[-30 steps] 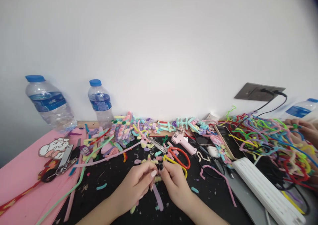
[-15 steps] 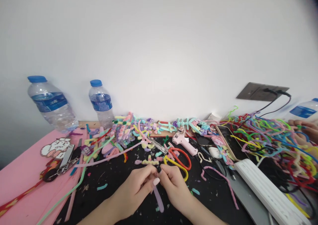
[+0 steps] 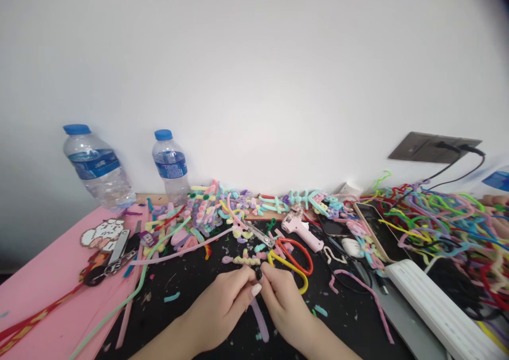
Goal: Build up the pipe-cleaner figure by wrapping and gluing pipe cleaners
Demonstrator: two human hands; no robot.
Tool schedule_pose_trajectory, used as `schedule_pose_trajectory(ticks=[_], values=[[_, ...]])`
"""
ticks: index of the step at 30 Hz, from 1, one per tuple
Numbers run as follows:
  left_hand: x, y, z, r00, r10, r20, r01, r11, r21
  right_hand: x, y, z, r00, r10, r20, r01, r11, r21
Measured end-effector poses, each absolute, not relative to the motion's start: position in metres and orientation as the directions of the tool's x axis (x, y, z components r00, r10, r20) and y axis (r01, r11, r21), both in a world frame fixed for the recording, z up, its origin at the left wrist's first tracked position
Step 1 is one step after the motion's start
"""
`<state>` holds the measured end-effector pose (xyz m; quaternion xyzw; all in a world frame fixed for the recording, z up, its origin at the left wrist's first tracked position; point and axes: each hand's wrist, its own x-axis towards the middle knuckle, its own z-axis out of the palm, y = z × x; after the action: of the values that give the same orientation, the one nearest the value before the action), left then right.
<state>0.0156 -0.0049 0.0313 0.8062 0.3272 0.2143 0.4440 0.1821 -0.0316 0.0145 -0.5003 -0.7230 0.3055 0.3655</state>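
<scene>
My left hand [image 3: 225, 301] and my right hand [image 3: 286, 301] meet at the fingertips above a black work mat [image 3: 186, 317]. Fingers of both are closed in a pinch. A light purple pipe cleaner [image 3: 260, 322] runs down from beneath my left thumb. Whatever sits between the fingertips is mostly hidden; a small dark spot shows there, too small to name. Just beyond my right hand lie scissors [image 3: 304, 248] with red and yellow handles. A pale yellow and pink twisted pipe-cleaner piece [image 3: 245, 260] rests past my left fingertips.
A pink glue gun [image 3: 302, 233] and a pile of pastel pipe-cleaner pieces [image 3: 204, 206] lie along the wall. Two water bottles [image 3: 170, 164] stand left. At right are a phone [image 3: 377, 230], a white power strip [image 3: 433, 301], tangled pipe cleaners [image 3: 449, 217] and another person's hand [image 3: 497, 203].
The whole view has shifted, so everything sits slightly further right. My hands keep the same closed pinch, with the purple pipe cleaner still below them.
</scene>
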Motion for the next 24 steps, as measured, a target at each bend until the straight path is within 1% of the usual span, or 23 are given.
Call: schedule_pose_trajectory(ticks=[10, 14, 20, 24], values=[[0.0151, -0.005, 0.0319, 0.7, 0.712, 0.056, 0.345, -0.406, 0.846, 0.181, -0.031, 0.0098, -0.207, 0.956, 0.21, 0.472, 0.285, -0.834], [0.0158, -0.0035, 0.0309, 0.698, 0.714, 0.055, 0.345, -0.403, 0.847, 0.1807, -0.0313, 0.0112, -0.19, 0.953, 0.235, 0.403, 0.294, -0.867], [0.0169, -0.0022, 0.0297, 0.611, 0.784, 0.111, 0.325, -0.376, 0.868, 0.1824, -0.0313, 0.0064, -0.103, 0.989, 0.105, 0.237, 0.127, -0.963], [0.0165, -0.004, 0.029, 0.605, 0.787, 0.123, 0.332, -0.39, 0.859, 0.1805, -0.0329, 0.0058, -0.155, 0.985, 0.08, 0.183, 0.109, -0.977]])
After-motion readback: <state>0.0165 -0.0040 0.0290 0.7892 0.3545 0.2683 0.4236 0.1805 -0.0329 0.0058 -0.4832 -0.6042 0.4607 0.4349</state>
